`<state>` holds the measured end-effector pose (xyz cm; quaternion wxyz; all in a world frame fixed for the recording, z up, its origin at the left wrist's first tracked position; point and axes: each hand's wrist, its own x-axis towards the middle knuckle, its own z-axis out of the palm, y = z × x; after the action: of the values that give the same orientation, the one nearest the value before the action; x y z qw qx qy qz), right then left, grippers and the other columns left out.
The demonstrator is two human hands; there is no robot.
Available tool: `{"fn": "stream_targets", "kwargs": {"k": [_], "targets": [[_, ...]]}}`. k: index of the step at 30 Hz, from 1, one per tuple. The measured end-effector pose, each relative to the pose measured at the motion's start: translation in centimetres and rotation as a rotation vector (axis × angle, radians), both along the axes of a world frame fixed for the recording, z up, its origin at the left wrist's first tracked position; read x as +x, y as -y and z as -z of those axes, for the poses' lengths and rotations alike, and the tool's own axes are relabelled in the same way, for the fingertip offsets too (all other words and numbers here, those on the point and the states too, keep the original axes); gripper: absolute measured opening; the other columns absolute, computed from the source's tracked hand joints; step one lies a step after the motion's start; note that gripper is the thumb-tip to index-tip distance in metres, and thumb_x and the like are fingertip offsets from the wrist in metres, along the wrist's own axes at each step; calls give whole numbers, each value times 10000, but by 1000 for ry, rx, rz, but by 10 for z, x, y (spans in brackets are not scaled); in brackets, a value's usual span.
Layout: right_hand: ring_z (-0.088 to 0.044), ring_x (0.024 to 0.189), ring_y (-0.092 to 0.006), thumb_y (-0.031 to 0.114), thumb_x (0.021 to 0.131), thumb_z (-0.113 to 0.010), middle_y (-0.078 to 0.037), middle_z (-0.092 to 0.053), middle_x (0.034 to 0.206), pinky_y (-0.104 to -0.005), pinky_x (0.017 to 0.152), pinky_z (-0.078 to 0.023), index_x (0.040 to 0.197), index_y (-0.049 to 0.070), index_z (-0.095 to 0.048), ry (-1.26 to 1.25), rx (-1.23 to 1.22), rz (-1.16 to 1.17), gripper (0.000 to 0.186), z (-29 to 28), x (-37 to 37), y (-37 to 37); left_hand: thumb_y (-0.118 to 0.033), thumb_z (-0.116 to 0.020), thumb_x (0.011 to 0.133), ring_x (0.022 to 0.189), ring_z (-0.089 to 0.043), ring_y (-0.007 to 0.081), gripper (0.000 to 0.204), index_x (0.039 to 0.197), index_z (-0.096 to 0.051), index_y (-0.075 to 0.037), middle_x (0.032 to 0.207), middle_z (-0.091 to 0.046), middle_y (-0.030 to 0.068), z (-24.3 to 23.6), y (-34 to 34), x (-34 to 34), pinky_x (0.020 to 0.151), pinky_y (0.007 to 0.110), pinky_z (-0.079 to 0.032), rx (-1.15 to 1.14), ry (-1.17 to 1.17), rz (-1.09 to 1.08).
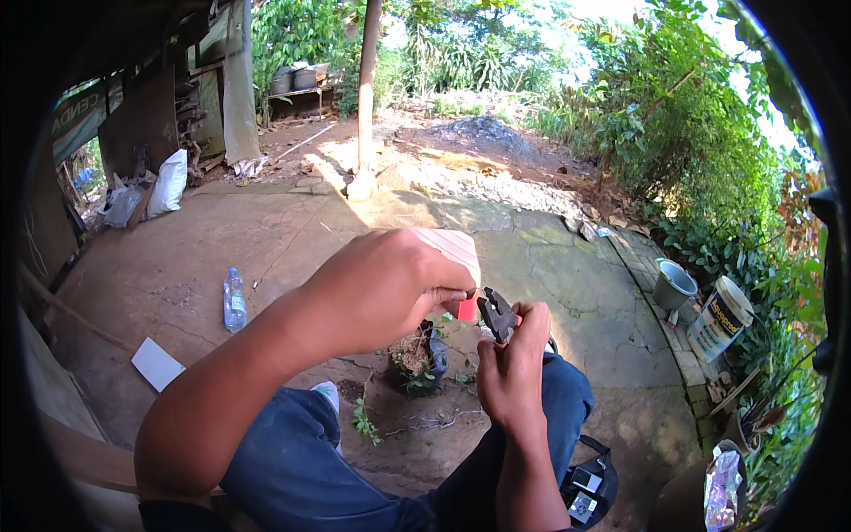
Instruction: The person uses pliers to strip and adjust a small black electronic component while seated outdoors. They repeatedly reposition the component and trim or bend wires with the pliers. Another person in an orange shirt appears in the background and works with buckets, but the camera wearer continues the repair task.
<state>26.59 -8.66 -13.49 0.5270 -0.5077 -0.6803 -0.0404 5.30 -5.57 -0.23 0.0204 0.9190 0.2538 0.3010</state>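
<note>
1. Left hand (417, 275): raised at centre, reaching across from the left; thumb and fingertips pinched together on a thin strand (479, 290) beside the pliers' head.
2. Right hand (517, 372): upright, clamped around a pair of dark pliers (499, 316), head pointing up and to the left. The pliers' jaws are near the left fingertips; whether they grip the strand cannot be told.
3. Striped item (454, 248), pink and white with a red lower part: directly behind the left hand; kind and contact unclear.
4. Black plant pot (437, 350), with pale brown filling and small green leaves: on the concrete floor (585, 293), below the hands and between the legs in blue trousers (301, 461).
5. Leafy green sprig (363, 421): on the floor, near the pot, toward the wearer's left leg.
6. Clear plastic bottle (234, 300), blue cap: on the floor, left.
7. White rectangular slab (158, 364): flat, nearer than the bottle.
8. Black pouch (599, 470), with 2 small devices: beside the right leg.
9. Grey bucket (677, 285) and white tub (718, 324): 2 containers, side by side at the right edging.
10. White sack (168, 183): far left.
11. Wooden post (366, 97): standing at the rear.
</note>
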Motion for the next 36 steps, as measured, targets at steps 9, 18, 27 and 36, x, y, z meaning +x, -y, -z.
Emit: {"fn": "stream_targets", "kwargs": {"k": [9, 18, 27, 36], "targets": [[-478, 1024, -393, -32, 737, -698, -198, -470, 1074, -474, 900, -356, 1178, -18, -472, 46, 2, 56, 496, 1, 3, -1, -115, -674, 879, 884, -780, 303, 107, 929, -770, -118, 856, -758, 97, -8, 12, -1, 811, 448, -594, 375, -217, -100], [-477, 1036, -375, -14, 742, -689, -190, -466, 1081, -470, 927, -340, 1183, -18, -475, 32, -33, 73, 490, 1, 0, 1, -154, -694, 883, 806, -784, 239, 89, 867, -777, -128, 802, -765, 70, -4, 12, 0, 761, 392, -586, 528, -301, -143], [-475, 1060, -378, 2, 745, -690, -192, -463, 1101, -476, 942, -336, 1184, -20, -480, 26, -53, 81, 487, 2, -1, 2, -173, -690, 874, 729, -716, 193, 37, 892, -719, -157, 735, -671, 1, -1, 13, 3, 706, 364, -500, 639, -386, -200], [-490, 1078, -380, -1, 748, -691, -196, -486, 1118, -476, 947, -346, 1193, -18, -485, 6, -104, 102, 490, 4, -2, 3, -157, -694, 839, 700, -713, 162, 41, 837, -700, -116, 719, -696, 9, 7, 20, 13, 689, 329, -475, 786, -436, -231]]}}
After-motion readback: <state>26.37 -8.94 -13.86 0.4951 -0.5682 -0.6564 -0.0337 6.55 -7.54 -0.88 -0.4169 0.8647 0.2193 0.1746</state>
